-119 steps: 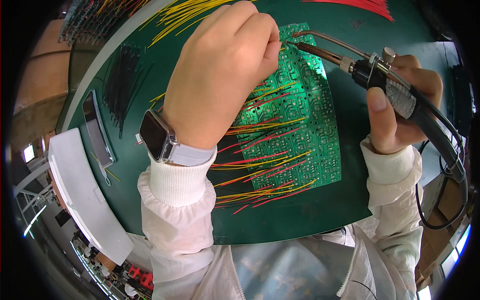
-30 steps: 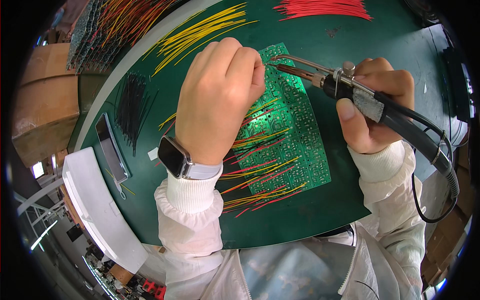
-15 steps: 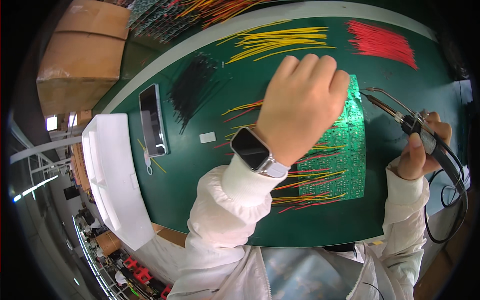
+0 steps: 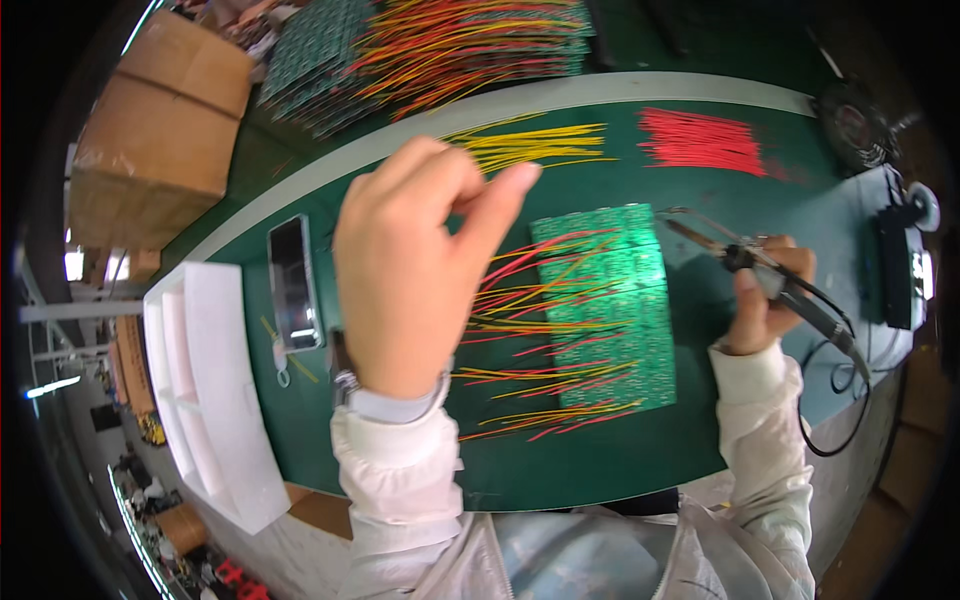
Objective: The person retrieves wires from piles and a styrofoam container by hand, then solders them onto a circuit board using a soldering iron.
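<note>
A green circuit board (image 4: 655,330) lies on the table, with red and yellow wires (image 4: 570,375) sticking out leftward in several bunches. My right hand (image 4: 770,300) grips a soldering iron (image 4: 745,255) with a thin metal tube beside its tip, pointing at the board's upper right edge. Left of the board my left hand (image 4: 405,270) is raised, its thumb apart from its curled fingers and nothing visible between them; the fingertips are partly hidden. Just beyond it lie loose yellow wires (image 4: 540,148). A pile of red wires (image 4: 700,142) is farther right.
A phone (image 4: 293,290) and a white foam tray (image 4: 235,400) are at the left. Stacked wired boards (image 4: 480,50) stand beyond the table's far edge, near a cardboard box (image 4: 160,130). A black device (image 4: 900,260) sits at the right, and the iron's cable (image 4: 845,440) loops below it.
My left hand has moved off the board to the left, its thumb now apart from the fingers. The iron remains in my right hand near the board. The whole view has shifted.
</note>
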`<state>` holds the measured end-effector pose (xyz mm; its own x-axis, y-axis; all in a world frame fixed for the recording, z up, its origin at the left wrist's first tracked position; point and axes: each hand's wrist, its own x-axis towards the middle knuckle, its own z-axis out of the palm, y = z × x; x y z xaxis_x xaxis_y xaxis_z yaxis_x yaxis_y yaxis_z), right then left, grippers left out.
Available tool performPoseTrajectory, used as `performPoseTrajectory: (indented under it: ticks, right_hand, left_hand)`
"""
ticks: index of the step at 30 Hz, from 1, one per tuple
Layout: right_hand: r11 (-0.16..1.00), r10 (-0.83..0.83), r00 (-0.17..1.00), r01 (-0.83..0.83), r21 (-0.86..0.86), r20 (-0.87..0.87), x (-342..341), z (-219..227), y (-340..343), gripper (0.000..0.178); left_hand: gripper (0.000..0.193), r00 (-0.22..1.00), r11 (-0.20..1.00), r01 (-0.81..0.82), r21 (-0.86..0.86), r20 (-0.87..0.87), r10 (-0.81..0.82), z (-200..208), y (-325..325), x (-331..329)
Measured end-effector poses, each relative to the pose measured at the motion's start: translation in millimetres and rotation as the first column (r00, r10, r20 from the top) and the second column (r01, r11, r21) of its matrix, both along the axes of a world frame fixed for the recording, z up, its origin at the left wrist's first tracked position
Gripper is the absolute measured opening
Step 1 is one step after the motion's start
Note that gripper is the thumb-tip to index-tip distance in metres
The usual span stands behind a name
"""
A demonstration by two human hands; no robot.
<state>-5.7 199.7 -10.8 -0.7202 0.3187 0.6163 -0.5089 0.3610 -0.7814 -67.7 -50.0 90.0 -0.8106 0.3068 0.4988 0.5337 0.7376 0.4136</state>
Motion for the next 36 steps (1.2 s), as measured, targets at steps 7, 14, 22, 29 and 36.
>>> performPoseTrajectory:
  ticks: [7, 14, 22, 29, 36]
  right_hand:
    - [0.998, 0.056, 0.995, -0.056, 0.007, -0.080, 7.4, -5.8, 13.1, 0.025]
    - [0.994, 0.097, 0.984, -0.088, 0.062, -0.152, 4.6, 3.2, 8.0, 0.024]
    - [0.997, 0.067, 0.986, -0.072, -0.032, -0.152, 9.4, 7.9, 8.4, 0.021]
    - [0.993, 0.098, 0.978, -0.107, -0.043, -0.183, 10.3, 11.8, 8.2, 0.021]
    - [0.993, 0.104, 0.976, -0.113, -0.037, -0.190, 12.6, 13.4, 9.8, 0.022]
  left_hand:
    - [0.015, 0.911, 0.917, 0.388, -0.091, 0.192, -0.366, -7.9, 66.3, -52.5]
    - [0.015, 0.627, 0.637, 0.765, -0.093, 0.334, -0.704, -62.9, 187.5, -110.7]
    - [0.008, 0.681, 0.667, 0.713, -0.214, 0.438, -0.587, -73.9, 231.7, -111.7]
    - [0.012, 0.689, 0.716, 0.681, -0.156, 0.468, -0.553, -67.3, 229.1, -108.5]
    - [0.016, 0.771, 0.788, 0.611, -0.072, 0.281, -0.572, -53.5, 211.8, -100.5]
